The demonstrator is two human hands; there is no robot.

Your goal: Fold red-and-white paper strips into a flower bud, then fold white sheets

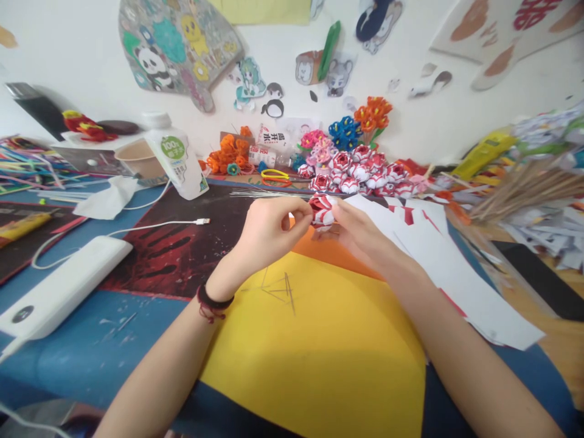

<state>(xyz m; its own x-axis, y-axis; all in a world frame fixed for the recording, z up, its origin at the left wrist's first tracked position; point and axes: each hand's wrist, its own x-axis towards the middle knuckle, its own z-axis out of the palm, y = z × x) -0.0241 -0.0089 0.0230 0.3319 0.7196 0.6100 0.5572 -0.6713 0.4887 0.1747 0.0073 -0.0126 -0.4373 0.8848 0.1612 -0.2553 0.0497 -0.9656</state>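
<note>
Between my two hands, above the orange sheet, is a red and white flower (322, 210). My left hand (276, 226) pinches its left edge with thumb and forefinger. My right hand (360, 230) wraps its fingers round the right side and underside of the same flower. Below the hands lies a yellow sheet (319, 340) with several thin wires (283, 287) on it. Just behind the hands, a pile of similar red and white flowers (360, 173) stands near the wall. The undersides of the fingertips are partly hidden.
White paper sheets (456, 274) lie to the right, near a dark phone-like slab (538, 277). On the left are a white power bank (68, 286) with a cable, a white bottle (177, 158) and a paper cup (141, 159). Bundled sticks (515, 182) lie at the right.
</note>
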